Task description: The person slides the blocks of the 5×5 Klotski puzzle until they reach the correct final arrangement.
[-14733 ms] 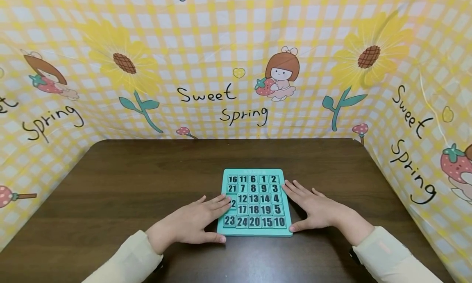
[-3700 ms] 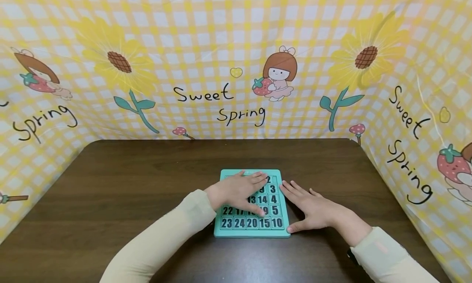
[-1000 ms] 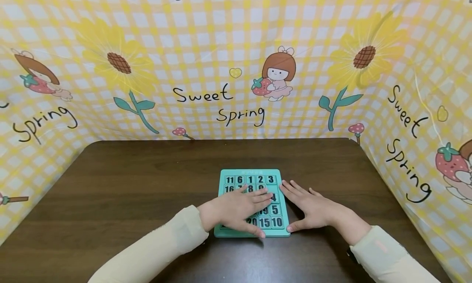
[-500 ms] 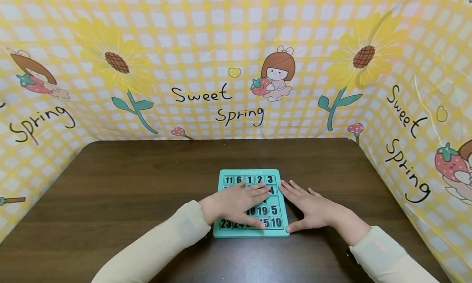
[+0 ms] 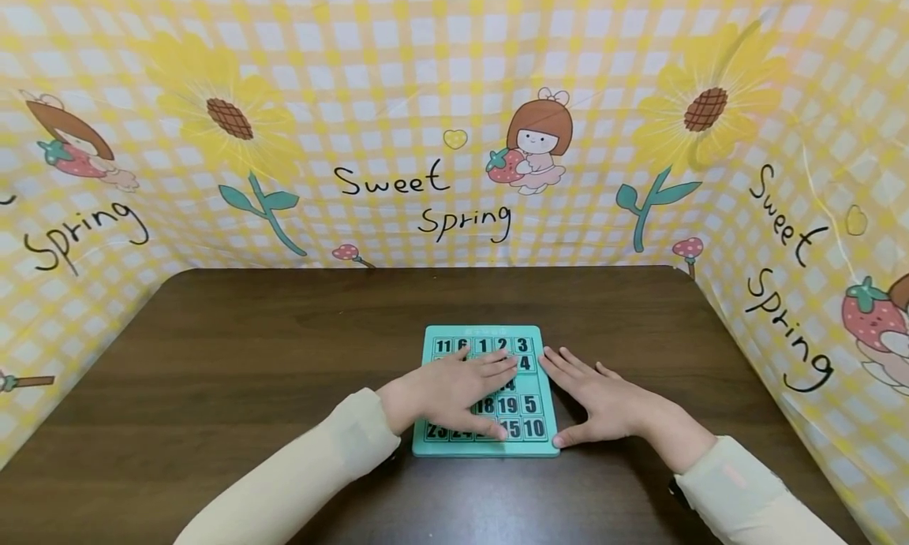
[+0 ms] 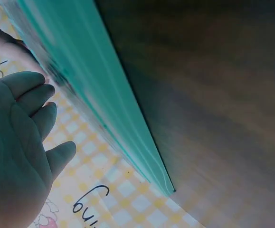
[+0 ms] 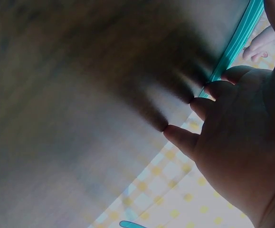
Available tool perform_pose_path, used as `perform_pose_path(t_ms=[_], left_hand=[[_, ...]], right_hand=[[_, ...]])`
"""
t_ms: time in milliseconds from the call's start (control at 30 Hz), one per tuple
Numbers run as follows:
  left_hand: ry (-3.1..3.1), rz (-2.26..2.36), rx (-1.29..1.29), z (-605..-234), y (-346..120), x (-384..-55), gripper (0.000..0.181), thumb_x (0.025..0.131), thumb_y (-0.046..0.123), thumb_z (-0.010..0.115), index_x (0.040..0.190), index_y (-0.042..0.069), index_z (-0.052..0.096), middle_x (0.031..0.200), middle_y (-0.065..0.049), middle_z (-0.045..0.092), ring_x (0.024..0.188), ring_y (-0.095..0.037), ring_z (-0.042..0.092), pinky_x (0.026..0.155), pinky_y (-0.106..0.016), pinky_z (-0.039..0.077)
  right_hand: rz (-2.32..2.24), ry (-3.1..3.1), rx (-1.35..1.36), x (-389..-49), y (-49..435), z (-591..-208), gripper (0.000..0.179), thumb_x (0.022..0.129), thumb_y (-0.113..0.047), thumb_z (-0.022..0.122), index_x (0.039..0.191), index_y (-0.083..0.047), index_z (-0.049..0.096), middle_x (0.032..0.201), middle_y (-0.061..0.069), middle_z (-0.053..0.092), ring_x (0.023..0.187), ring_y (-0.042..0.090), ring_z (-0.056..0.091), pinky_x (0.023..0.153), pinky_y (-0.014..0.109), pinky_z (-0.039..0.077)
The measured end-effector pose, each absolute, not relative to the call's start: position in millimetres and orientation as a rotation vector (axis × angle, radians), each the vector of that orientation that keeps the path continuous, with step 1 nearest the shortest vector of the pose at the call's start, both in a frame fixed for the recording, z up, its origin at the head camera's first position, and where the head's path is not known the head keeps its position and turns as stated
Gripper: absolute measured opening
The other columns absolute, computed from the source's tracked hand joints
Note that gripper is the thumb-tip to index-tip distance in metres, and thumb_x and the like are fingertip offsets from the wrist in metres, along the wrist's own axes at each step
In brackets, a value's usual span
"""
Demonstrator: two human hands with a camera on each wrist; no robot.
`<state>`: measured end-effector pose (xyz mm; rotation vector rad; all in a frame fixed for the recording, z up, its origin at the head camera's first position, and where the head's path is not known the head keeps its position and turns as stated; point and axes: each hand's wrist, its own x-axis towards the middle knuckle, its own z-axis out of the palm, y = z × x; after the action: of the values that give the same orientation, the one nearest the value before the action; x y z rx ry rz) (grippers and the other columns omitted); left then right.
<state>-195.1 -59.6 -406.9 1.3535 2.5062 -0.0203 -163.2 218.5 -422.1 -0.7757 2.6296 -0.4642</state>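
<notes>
The person's left hand, fingers extended, overlies the turquoise rectangular plastic board mid-near on the dark-brown wooden table; the right hand, fingers spread, touches its right edge. Slanted pressure could jam the black-numbered turquoise tiles.

Numbered tiles on a turquoise board, "Sweet Spring" on the checked cloth
Readable numbers: 11, 1, 2, 3, 4, 19, 5, 15, 10; the words repeat at right.
</notes>
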Motion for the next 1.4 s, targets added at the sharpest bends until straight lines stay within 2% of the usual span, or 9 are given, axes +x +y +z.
perform_pose_path(t_ms=[600,1400], left_hand=[[2.423,-0.069,1.569,-405.4,-53.8,-158.9,0.093,0.091,0.077,0.039,0.16,0.017,0.022,0.167,0.004,0.016,0.155,-0.012,0.01,0.123,-0.054,0.021],[2.454,-0.044,1.473,-408.6,-52.9,-178.9,0.092,0.091,0.076,0.04,0.16,0.018,0.021,0.168,0.006,0.015,0.155,-0.013,0.011,0.122,-0.055,0.021]], right_hand=[[-0.472,2.638,-0.777,-162.0,222.6,-424.4,0.115,0.079,-0.072,0.065,0.161,-0.014,0.011,0.169,0.007,0.007,0.155,0.036,0.007,0.111,0.076,0.017],[-0.466,2.632,-0.776,-162.7,218.9,-422.4,0.114,0.08,-0.07,0.067,0.161,-0.015,0.01,0.169,0.005,0.005,0.156,0.035,0.006,0.112,0.076,0.016]])
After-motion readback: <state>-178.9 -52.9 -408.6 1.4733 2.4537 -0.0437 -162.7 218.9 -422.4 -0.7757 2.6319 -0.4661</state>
